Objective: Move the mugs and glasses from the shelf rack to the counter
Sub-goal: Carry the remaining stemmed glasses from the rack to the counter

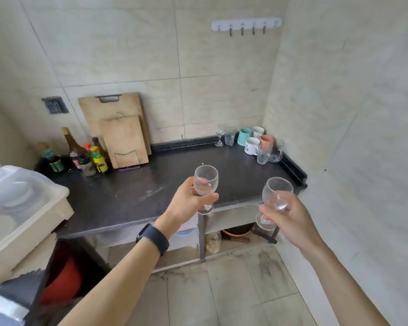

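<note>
My left hand [186,203] grips a clear wine glass [206,178] upright by its stem, over the front edge of the dark counter [132,196]. My right hand [290,220] holds a second clear wine glass [277,192] by the stem, in front of the counter's right front corner. In the far right corner of the counter stand several mugs and glasses: a teal mug [244,136], a white printed mug [252,145], a pink mug [266,140], a tall tumbler [229,135], a small stemmed glass [219,137] and clear glass mugs [269,155].
Two wooden cutting boards [120,132] lean on the back wall. Sauce bottles [85,154] crowd the counter's far left. A plastic dish box [21,205] sits at the left. Tiled walls close in on the right; a hook rail [245,25] hangs above.
</note>
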The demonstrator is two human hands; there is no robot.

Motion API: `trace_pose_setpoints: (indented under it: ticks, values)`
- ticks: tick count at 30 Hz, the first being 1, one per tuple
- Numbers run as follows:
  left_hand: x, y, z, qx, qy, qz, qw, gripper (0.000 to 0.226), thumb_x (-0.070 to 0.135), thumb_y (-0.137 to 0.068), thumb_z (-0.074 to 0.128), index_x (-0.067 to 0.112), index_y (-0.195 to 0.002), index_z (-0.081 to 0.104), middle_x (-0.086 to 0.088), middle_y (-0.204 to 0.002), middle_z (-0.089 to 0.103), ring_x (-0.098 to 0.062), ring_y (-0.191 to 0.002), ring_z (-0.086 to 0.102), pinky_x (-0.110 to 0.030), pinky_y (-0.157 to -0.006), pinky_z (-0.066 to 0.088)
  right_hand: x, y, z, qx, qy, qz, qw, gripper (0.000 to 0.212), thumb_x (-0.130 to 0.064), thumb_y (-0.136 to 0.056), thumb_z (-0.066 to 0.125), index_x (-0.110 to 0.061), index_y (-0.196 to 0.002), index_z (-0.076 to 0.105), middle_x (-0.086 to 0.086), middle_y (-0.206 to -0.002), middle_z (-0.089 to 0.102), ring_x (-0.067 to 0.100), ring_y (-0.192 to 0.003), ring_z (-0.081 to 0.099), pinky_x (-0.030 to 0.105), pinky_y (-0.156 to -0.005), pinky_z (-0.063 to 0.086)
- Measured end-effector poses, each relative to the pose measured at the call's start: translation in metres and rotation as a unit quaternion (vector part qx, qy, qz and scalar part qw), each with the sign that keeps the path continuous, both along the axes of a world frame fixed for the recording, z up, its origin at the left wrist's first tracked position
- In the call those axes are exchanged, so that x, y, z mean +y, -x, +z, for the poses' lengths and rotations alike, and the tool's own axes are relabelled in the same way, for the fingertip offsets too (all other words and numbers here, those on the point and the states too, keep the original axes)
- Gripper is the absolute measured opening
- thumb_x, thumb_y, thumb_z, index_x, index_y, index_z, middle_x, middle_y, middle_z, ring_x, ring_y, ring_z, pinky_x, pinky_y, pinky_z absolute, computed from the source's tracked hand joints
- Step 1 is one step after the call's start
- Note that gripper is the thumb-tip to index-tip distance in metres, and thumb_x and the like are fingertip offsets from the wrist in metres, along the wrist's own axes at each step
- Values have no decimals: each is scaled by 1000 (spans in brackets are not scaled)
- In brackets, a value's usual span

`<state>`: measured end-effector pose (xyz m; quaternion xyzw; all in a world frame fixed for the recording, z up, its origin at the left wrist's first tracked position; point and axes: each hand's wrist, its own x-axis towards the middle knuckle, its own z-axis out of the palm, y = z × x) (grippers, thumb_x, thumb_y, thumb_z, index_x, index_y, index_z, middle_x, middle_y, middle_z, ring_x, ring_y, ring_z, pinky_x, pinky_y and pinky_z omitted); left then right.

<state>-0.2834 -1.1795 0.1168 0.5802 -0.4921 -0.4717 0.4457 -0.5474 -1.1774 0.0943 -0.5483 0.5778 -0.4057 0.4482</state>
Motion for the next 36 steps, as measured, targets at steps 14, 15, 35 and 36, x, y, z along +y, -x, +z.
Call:
trace_pose_setpoints:
  ticks: [14,15,35,36]
  values:
    - [-194,65,-90,-39,-90,9,995,45,22,-73,83,24,-110,58,-4,-101,70,-18,-90,70,-36,-75,61,-195,64,-85,16,-72,-25,997,54,-47,-70,80,-38,-116,53,-17,-114,64,8,-102,66,33,-87,52]
    - [-206,71,-95,-41,-102,23,994,46,23,-72,84,25,-110,57,-4,-103,69,-21,-94,70,-40,-80,61,-212,69,-89,25,-73,-16,997,54,-44,-73,80,-37,-119,52,-16,-118,61,6,-105,63,32,-86,51]
    - [-456,69,-204,-57,-212,109,970,47,24,-74,81,27,-112,54,8,-105,66,-9,-92,65,-22,-72,52,-495,15,-164,137,-166,91,972,54,-40,-76,83,-38,-119,51,-14,-114,58,0,-88,62,13,-69,42]
    - [-469,66,-209,-61,-214,106,969,48,26,-74,81,28,-114,54,10,-104,66,-6,-91,64,-18,-69,50,-508,8,-169,143,-168,88,971,55,-40,-76,83,-38,-119,50,-13,-116,57,0,-87,61,11,-68,41]
